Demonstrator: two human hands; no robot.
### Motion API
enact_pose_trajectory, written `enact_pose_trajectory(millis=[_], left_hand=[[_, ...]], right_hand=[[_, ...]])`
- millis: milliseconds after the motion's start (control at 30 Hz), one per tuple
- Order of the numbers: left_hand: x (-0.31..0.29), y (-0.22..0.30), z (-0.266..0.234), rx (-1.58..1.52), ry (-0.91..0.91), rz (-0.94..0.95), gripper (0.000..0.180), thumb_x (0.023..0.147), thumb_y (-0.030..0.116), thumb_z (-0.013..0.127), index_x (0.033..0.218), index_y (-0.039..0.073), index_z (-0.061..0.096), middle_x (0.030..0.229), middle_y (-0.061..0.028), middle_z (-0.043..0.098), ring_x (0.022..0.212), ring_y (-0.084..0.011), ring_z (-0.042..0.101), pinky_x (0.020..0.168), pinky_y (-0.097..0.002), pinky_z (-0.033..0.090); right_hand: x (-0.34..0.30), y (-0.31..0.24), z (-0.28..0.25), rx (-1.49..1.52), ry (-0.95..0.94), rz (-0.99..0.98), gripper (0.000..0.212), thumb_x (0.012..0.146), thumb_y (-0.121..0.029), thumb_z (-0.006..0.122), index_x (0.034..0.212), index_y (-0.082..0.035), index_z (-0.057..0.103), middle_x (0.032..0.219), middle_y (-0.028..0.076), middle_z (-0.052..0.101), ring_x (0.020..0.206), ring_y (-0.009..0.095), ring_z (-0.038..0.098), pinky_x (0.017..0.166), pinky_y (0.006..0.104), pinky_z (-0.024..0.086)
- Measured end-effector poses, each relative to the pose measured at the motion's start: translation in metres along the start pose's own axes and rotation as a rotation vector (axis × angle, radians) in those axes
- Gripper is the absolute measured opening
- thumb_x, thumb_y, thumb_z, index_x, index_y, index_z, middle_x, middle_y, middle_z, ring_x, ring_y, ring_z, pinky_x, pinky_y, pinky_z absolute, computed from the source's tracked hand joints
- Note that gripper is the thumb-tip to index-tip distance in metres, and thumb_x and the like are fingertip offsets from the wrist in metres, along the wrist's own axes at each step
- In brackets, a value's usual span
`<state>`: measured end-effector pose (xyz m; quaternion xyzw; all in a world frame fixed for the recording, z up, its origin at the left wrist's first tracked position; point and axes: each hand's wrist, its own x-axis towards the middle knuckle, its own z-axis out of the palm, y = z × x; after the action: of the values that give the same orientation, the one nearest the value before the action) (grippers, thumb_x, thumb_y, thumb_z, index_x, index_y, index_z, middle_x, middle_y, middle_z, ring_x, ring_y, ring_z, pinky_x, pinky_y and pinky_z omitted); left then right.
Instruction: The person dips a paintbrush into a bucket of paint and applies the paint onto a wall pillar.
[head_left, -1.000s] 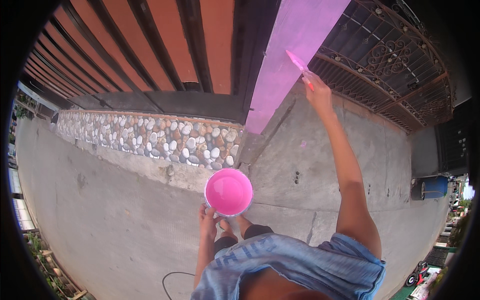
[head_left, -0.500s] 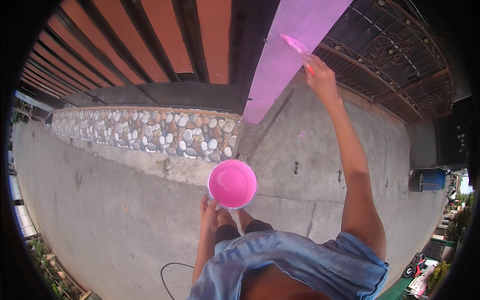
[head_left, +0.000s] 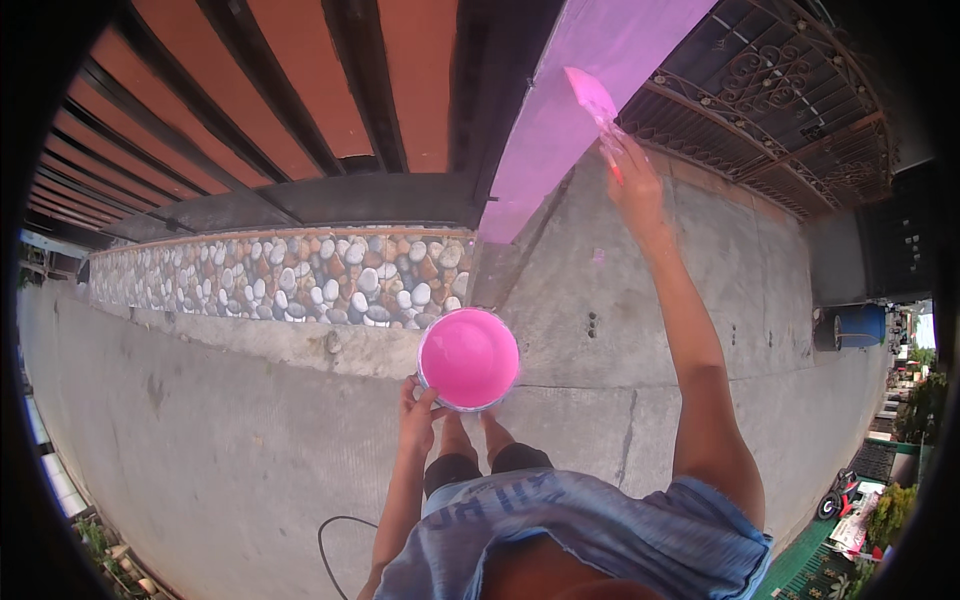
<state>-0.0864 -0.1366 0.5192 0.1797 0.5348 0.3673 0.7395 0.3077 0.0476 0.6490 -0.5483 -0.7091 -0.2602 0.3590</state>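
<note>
My left hand (head_left: pixel 419 408) grips the near left rim of a round bucket (head_left: pixel 469 359) with bright pink paint inside, held in front of my legs. My right hand (head_left: pixel 634 180) reaches up and forward, its fingers closed around the reddish handle of a paintbrush (head_left: pixel 592 98). Pink paint coats the brush's bristles, which lie against a lilac-pink pillar (head_left: pixel 545 150). Fresh pink smears show on the fingers near the brush.
Left of the pillar stands a dark-barred orange fence (head_left: pixel 300 90) above a pebble-patterned low wall (head_left: pixel 290 278). A dark ornamental metal gate (head_left: pixel 770 110) is at the right. A blue barrel (head_left: pixel 860 326) stands far right. A thin dark cable (head_left: pixel 322 545) lies on the concrete by my left arm.
My view has shifted slightly. The brush's broad side now shows more, still at the pillar, and my right hand appears a little lower. The bucket stays in my left hand.
</note>
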Motion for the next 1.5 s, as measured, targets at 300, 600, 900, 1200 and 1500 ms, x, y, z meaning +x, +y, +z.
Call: enact_pose_trajectory(millis=[300, 600, 900, 1200, 1500], left_hand=[[0.011, 0.008, -0.012, 0.048, -0.009, -0.023, 0.036, 0.085, 0.011, 0.062, 0.112, 0.003, 0.04, 0.115, -0.0149, 0.048, 0.098, -0.0245, 0.059, 0.073, -0.0402, 0.058], [0.011, 0.005, -0.016, 0.007, -0.029, -0.046, 0.035, 0.085, 0.01, 0.062, 0.111, 0.003, 0.04, 0.112, -0.0133, 0.048, 0.096, -0.0237, 0.06, 0.073, -0.0389, 0.058], [0.01, 0.009, -0.006, 0.053, 0.0, -0.017, 0.024, 0.085, 0.012, 0.059, 0.105, 0.008, 0.046, 0.102, -0.0099, 0.057, 0.093, -0.0191, 0.061, 0.07, -0.038, 0.059], [0.013, 0.01, -0.012, 0.029, -0.02, -0.011, 0.024, 0.085, 0.011, 0.06, 0.105, 0.008, 0.047, 0.102, -0.0094, 0.058, 0.093, -0.0194, 0.06, 0.07, -0.0387, 0.059], [0.017, 0.012, -0.013, 0.01, -0.029, -0.01, 0.02, 0.084, 0.01, 0.06, 0.101, 0.009, 0.049, 0.1, -0.0087, 0.059, 0.093, -0.0193, 0.06, 0.069, -0.0392, 0.059]], right_hand=[[-0.082, -0.006, 0.051, 0.137, -0.45, 0.169, 0.027, 0.082, -0.004, 0.059, 0.109, -0.003, 0.06, 0.105, 0.012, 0.059, 0.09, 0.034, 0.063, 0.074, 0.0414, 0.055], [0.057, 0.008, -0.016, 0.124, -0.391, 0.194, 0.024, 0.082, -0.008, 0.061, 0.106, -0.004, 0.063, 0.103, 0.015, 0.062, 0.085, 0.035, 0.063, 0.073, 0.0415, 0.053], [-0.026, -0.006, 0.032, 0.168, -0.515, 0.178, 0.025, 0.082, -0.008, 0.06, 0.106, -0.005, 0.063, 0.104, 0.014, 0.061, 0.091, 0.034, 0.062, 0.075, 0.0439, 0.053], [0.073, 0.001, -0.02, 0.166, -0.272, 0.101, 0.022, 0.083, -0.007, 0.06, 0.103, -0.003, 0.065, 0.104, 0.015, 0.063, 0.088, 0.036, 0.063, 0.076, 0.0401, 0.053], [0.027, -0.03, -0.002, 0.25, -0.391, 0.212, 0.021, 0.084, -0.007, 0.058, 0.103, -0.002, 0.063, 0.102, 0.016, 0.063, 0.087, 0.037, 0.061, 0.074, 0.0416, 0.051]])
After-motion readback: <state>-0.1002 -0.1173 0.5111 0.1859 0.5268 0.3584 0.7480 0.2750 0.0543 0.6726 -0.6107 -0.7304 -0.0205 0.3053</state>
